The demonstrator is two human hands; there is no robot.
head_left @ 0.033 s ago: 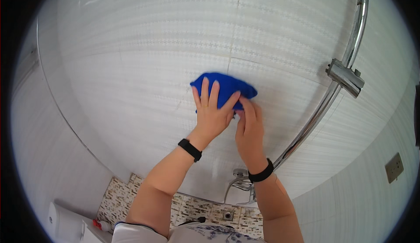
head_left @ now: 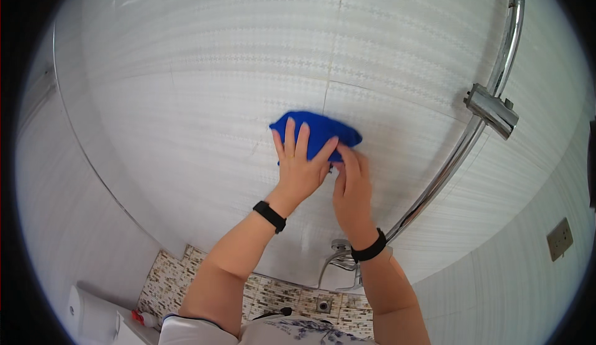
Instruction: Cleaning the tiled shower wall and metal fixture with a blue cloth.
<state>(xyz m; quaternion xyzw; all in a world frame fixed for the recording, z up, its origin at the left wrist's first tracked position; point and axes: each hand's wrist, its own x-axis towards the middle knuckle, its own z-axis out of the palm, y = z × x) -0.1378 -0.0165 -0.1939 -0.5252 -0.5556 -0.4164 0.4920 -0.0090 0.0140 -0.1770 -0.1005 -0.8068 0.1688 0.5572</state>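
Note:
A folded blue cloth (head_left: 320, 131) lies flat against the pale tiled wall (head_left: 217, 121). My left hand (head_left: 300, 162) presses on it with the fingers spread and stretched out over its left half. At the cloth's lower right edge, my right hand (head_left: 354, 186) has its fingers bent and drawn together on the fabric, close beside my left thumb. Part of the lower edge is hidden behind both hands. Each wrist wears a black band.
To the right, a chrome shower rail (head_left: 459, 152) with a sliding holder (head_left: 490, 110) runs up the wall. A chrome mixer tap (head_left: 341, 261) sits below my right forearm. Mosaic flooring (head_left: 164, 283) with a drain (head_left: 323, 304) lies beneath; a white toilet (head_left: 99, 317) stands lower left.
Both hands and the blue cloth have slid slightly down the wall together. The grip looks the same.

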